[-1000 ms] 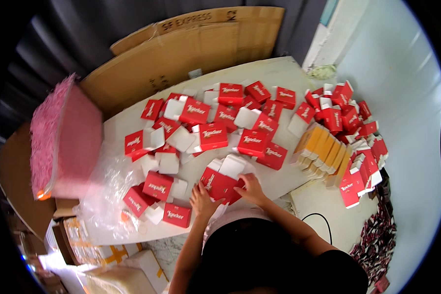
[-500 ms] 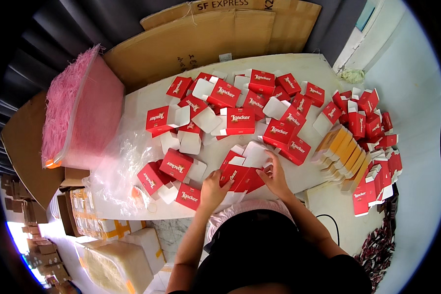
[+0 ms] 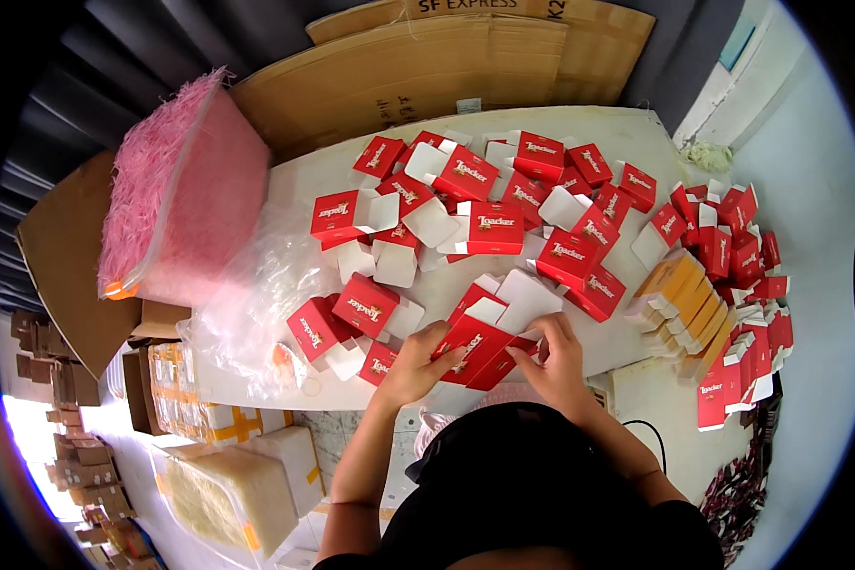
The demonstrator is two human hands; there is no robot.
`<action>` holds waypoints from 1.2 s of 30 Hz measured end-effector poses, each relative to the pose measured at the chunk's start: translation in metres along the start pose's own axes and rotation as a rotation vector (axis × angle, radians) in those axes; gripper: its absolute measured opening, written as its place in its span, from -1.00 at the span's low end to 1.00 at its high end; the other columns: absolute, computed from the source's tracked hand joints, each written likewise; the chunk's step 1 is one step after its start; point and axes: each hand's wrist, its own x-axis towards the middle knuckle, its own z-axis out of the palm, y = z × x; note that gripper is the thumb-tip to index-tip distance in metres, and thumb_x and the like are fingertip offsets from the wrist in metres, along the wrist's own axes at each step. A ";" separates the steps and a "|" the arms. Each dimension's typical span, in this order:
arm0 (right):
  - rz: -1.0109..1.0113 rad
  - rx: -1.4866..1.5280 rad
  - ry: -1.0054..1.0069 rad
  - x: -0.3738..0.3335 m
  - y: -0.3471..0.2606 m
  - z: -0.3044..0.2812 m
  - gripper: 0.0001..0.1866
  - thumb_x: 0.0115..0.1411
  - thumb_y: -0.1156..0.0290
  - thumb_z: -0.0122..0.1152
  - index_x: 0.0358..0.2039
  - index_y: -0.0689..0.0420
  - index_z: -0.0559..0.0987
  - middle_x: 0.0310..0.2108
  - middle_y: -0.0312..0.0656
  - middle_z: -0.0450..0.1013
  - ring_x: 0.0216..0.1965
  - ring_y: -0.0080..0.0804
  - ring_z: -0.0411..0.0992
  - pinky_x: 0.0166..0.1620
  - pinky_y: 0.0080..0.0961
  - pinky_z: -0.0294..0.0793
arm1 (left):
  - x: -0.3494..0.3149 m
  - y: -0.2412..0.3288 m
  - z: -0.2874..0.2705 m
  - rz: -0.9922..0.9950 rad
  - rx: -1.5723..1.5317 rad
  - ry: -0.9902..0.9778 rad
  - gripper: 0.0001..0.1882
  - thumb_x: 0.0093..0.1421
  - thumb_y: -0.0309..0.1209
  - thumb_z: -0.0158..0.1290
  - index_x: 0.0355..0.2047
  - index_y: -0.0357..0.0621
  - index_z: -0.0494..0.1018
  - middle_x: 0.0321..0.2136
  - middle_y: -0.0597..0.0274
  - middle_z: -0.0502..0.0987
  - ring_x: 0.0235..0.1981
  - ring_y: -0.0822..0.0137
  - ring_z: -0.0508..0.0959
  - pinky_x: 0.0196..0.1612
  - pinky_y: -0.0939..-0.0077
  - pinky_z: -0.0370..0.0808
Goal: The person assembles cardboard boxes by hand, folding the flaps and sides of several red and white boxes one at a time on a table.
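The left hand [image 3: 416, 369] clamps a red cardboard box [image 3: 475, 344] with white flaps [image 3: 530, 296]; the right hand [image 3: 558, 363], seen small, seems to pinch its other side.

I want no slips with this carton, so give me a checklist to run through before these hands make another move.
1. Left hand holding the red box: ok, thumb on its printed face.
2. Right hand on the box: ok, at its right side.
3. Large white flap closed: not ok, it stands open at the far end.
4. Inside of the box empty: cannot tell, the interior is hidden.
5. Yellow packs clear of the right hand: ok, they stand apart, farther right.
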 end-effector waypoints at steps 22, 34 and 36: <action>-0.326 0.130 -0.209 0.009 -0.029 -0.021 -0.82 0.06 0.33 0.18 -0.40 0.18 0.51 -0.55 -0.18 0.45 -0.58 -0.33 0.43 -0.51 -0.50 0.36 | -0.011 -0.034 -0.002 -0.159 -1.140 -0.720 -0.13 -0.12 -0.55 0.08 0.18 -0.10 -0.12 0.13 0.12 0.10 0.15 0.26 0.14 0.11 0.41 0.15; -0.313 0.565 0.064 0.010 -0.021 -0.017 -0.40 0.07 0.38 0.17 0.09 0.17 0.17 0.07 -0.18 0.05 -0.34 -0.58 0.29 -0.33 -0.64 0.30 | 0.005 -0.001 0.007 0.031 -1.065 -0.291 0.06 -0.23 -0.73 0.03 0.27 -0.01 -0.26 0.17 0.16 0.10 0.18 0.32 0.12 0.16 0.42 0.09; -0.151 0.843 0.136 0.007 -0.026 -0.005 -0.37 0.10 0.41 0.10 0.14 0.15 0.08 0.06 -0.18 0.05 -0.38 -0.64 0.25 -0.29 -0.66 0.29 | 0.005 0.007 -0.003 0.027 -0.850 -0.279 0.01 -0.22 -0.80 -0.04 0.26 -0.04 -0.18 0.16 0.17 0.13 0.18 0.33 0.13 0.15 0.47 0.08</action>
